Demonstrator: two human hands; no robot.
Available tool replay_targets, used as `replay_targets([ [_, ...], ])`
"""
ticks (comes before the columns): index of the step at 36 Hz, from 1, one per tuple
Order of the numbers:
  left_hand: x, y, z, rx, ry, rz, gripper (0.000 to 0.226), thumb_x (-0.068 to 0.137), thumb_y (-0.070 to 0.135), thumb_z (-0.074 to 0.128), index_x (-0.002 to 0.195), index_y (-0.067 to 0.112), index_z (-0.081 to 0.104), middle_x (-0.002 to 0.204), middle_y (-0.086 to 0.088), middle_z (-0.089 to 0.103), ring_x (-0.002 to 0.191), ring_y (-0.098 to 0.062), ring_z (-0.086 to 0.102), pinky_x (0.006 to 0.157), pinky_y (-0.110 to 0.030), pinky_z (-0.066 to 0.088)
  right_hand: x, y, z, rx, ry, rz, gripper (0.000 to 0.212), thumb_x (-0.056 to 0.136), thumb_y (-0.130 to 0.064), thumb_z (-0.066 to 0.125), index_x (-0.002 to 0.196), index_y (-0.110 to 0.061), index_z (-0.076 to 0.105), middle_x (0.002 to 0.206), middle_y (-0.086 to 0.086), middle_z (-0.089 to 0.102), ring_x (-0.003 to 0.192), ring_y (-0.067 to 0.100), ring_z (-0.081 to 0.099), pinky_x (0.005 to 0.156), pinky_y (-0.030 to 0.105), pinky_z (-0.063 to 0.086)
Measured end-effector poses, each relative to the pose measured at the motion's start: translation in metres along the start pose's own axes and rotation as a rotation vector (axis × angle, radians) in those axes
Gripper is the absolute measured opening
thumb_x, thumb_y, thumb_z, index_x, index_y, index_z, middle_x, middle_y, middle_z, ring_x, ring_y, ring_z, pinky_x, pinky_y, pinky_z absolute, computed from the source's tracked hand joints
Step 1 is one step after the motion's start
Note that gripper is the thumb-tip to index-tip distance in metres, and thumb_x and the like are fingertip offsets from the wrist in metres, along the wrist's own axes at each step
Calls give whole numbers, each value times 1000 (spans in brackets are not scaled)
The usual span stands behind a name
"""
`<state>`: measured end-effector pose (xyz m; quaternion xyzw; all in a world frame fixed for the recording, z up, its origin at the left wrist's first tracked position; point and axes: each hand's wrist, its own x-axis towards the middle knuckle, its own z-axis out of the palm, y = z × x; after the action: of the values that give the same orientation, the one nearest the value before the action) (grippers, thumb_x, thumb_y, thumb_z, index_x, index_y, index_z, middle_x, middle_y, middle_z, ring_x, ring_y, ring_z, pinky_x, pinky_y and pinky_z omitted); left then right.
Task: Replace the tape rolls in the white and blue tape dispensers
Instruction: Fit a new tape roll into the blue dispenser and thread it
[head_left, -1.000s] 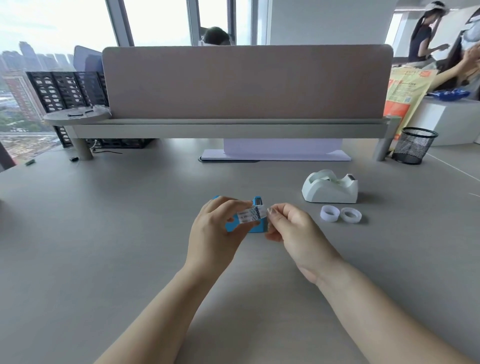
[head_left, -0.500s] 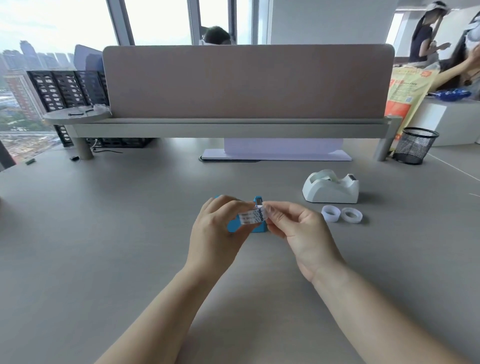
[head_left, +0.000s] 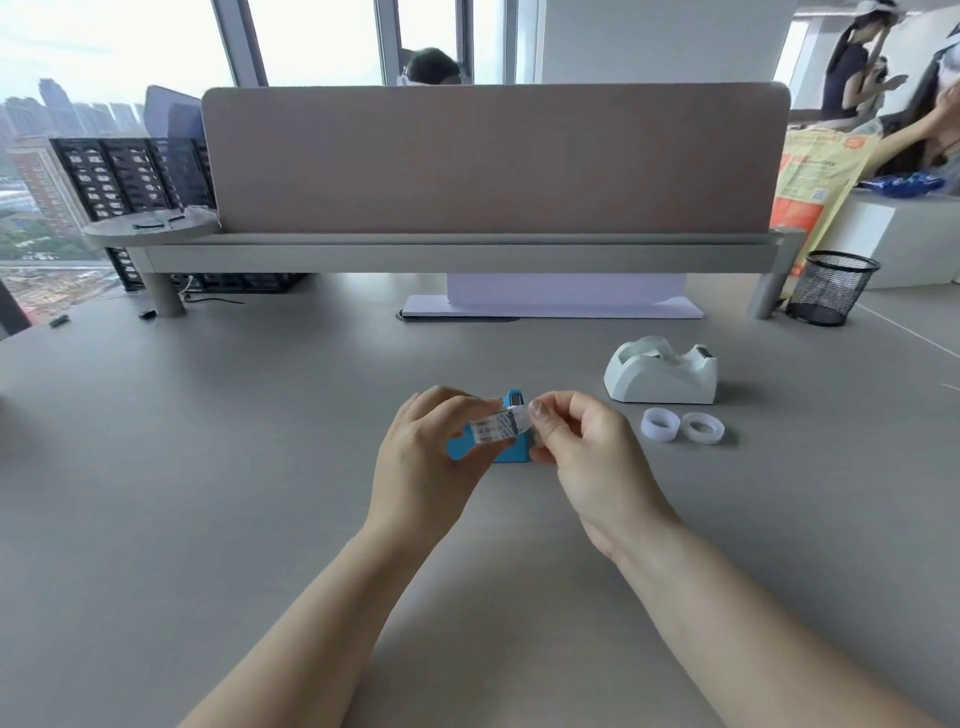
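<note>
Left grip (head_left: 426, 457) is wrapped around a small roll with a printed white paper label strip (head_left: 496, 427), held just in front of the small blue plastic tape dispenser (head_left: 511, 434); I can't see the roll body itself, the fingers cover it. Right grip (head_left: 576, 447) is a narrow thumb-and-forefinger pinch on the free end of that strip, right at the dispenser's cutter end.

Key relation as I read it: the strip runs left-to-right between the two hands, rising slightly toward the right, along the dispenser's long axis. Dispenser sits directly behind both hands on the grey surface (head_left: 208, 493), partly hidden by the left hand. Can't tell if the hands touch it.

My guess: the label is being peeled or the tape end freed before loading the blue unit. Right hand pulls away from the left along that same axis.

White plastic tape dispenser (head_left: 662, 371) is to the right of and behind the blue one, well apart. Two translucent white tape rolls (head_left: 681, 426) lie flat side by side just in front of the white one, nearer the right hand. White dispenser not yet dealt with, as far as I can judge.
</note>
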<state>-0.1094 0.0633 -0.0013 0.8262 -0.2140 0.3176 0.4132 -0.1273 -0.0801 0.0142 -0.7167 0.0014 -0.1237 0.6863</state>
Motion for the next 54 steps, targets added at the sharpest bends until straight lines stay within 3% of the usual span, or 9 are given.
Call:
replay_targets([
  [5,2,3,-3,-106,14,-85,28,69,16,81,95,20,72,89,7,66,81,-9,58,68,-25,54,0,-3,-7,180,8,65,20,93,-19,53,80,-18,68,74,-3,63,65,6,57,64,22,49],
  [9,2,5,-3,-123,16,-106,28,68,18,80,95,20,72,89,11,63,85,-5,58,68,-16,53,1,-3,-9,234,-5,109,26,95,-27,48,84,-20,71,85,2,64,72,13,57,69,26,49],
  [13,1,6,-2,-117,11,-97,28,69,15,81,95,20,72,88,14,63,83,-6,58,69,-20,53,0,-1,-4,210,-50,89,20,90,-30,56,88,-19,74,90,2,71,79,9,63,71,22,51],
  [17,1,5,-1,-91,10,-46,27,69,15,81,94,19,73,87,5,65,79,-11,60,70,-31,54,-1,2,-1,213,-16,22,11,84,-17,65,83,-23,74,82,-3,73,74,2,65,68,17,52],
  [23,0,2,0,-34,-15,12,28,67,14,81,93,18,72,90,5,65,81,-20,61,68,-43,56,1,5,0,192,46,-7,12,84,-12,66,77,-22,70,78,0,71,76,10,65,67,20,53],
  [32,0,0,3,-47,-1,-18,25,68,21,78,92,22,71,89,4,65,78,-21,61,66,-43,55,1,4,7,-125,136,-114,10,91,-23,56,83,-22,61,78,-6,66,72,10,60,70,25,52],
  [41,2,2,-1,-72,1,-56,28,69,23,78,96,22,72,89,1,65,77,-16,60,68,-40,55,5,-8,-2,128,32,28,13,89,-18,60,79,-20,68,69,-7,62,65,9,55,66,24,50],
  [47,2,4,-4,-83,4,-71,30,70,18,80,98,21,72,89,3,65,78,-11,58,70,-31,53,4,-8,-5,298,-45,145,25,96,-29,46,97,-25,71,96,-5,60,73,12,51,70,25,48],
  [54,3,2,-5,-75,22,-78,28,70,20,80,96,21,72,87,6,62,74,-10,58,67,-31,53,3,-2,5,103,-37,8,16,79,-33,67,89,-23,75,84,-6,73,81,7,66,75,23,54],
])
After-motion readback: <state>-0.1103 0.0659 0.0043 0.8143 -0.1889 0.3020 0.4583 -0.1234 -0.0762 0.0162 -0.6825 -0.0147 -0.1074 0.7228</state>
